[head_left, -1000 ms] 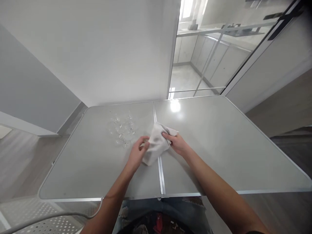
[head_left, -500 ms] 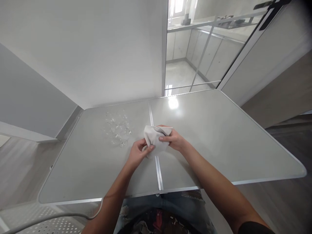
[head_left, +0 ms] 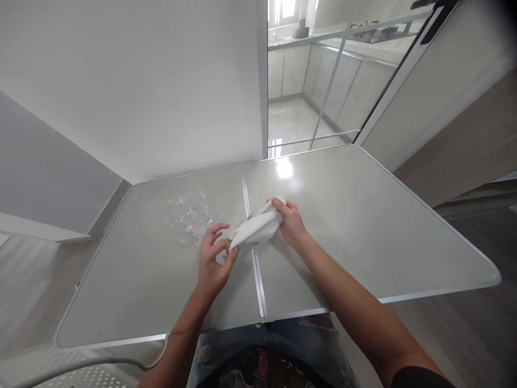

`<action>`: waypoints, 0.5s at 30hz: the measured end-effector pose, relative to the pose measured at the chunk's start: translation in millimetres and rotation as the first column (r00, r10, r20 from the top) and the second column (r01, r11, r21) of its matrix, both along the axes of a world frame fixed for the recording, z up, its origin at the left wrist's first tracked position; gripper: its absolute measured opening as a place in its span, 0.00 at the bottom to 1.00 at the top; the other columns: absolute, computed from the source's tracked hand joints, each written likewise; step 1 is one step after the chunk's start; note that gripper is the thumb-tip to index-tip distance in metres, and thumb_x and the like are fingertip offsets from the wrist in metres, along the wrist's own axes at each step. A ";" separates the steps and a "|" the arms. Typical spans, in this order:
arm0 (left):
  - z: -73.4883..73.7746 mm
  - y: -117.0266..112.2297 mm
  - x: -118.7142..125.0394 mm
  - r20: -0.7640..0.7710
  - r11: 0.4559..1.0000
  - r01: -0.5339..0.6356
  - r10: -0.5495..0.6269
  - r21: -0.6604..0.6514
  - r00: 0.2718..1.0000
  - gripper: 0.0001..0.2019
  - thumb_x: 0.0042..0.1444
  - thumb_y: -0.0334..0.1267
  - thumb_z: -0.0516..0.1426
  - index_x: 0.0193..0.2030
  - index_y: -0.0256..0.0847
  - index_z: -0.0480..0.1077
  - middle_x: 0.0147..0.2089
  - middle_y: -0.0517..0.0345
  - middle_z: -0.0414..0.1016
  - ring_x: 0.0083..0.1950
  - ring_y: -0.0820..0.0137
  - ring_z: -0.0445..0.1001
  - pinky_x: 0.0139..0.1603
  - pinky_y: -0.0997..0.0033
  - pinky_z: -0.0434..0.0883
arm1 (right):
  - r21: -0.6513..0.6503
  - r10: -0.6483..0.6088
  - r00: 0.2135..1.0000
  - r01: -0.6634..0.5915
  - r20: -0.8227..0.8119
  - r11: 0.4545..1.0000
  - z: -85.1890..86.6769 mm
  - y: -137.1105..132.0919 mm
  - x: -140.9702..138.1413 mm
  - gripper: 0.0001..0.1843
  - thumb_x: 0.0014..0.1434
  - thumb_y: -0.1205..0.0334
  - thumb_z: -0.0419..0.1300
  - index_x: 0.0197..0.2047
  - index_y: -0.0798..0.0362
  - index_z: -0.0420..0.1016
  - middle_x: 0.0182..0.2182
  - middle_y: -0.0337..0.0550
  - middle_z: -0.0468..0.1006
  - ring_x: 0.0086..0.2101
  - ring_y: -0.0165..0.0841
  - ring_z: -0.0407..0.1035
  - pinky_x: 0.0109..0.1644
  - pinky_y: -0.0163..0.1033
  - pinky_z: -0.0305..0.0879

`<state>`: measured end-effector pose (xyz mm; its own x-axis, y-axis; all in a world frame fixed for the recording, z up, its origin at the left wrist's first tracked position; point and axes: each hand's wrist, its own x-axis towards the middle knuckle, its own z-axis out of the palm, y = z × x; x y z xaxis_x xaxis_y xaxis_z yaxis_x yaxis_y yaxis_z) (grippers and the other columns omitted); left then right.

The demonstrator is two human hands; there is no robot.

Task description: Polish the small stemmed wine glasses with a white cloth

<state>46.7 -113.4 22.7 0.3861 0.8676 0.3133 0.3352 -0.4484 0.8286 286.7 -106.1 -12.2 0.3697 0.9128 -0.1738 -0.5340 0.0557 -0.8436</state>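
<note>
Over the middle seam of the table, a white cloth (head_left: 258, 227) is stretched between both hands, bunched and folded lengthwise. My left hand (head_left: 215, 260) pinches its lower left corner between thumb and index finger, the other fingers held apart. At the cloth's upper right end, my right hand (head_left: 288, 218) is closed on it with the thumb on top. Left of the cloth, close to my left fingers, lies a cluster of small clear glass-like pieces (head_left: 189, 215); their exact kind is too faint to tell.
The pale folding table (head_left: 343, 226) has a metal edge and a metal centre seam (head_left: 258, 283). Behind it stand a white wall (head_left: 194, 97) and a glass door (head_left: 319, 81) with a kitchen beyond. A grey cable (head_left: 121, 360) runs by my left forearm.
The cloth has gone from held open and flat to a drawn-out, folded strip. My left hand has moved left and down with its corner; my right hand has shifted slightly up.
</note>
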 end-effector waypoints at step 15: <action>1.2 9.4 1.4 0.312 0.798 -0.126 0.368 -0.590 0.876 0.23 0.60 0.59 0.59 0.52 0.46 0.69 0.42 0.55 0.77 0.43 0.65 0.77 0.38 0.71 0.71 | 0.114 0.869 0.445 -0.896 0.218 0.430 -4.1 -7.8 0.7 0.27 0.47 0.45 0.75 0.45 0.53 0.81 0.38 0.42 0.81 0.32 0.30 0.68 0.37 0.36 0.63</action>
<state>48.2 -104.0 24.0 0.0832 0.9839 -0.1580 -0.0363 0.1614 0.9862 287.4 -113.9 -16.3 -0.6541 0.7563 0.0160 -0.2915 -0.2324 -0.9279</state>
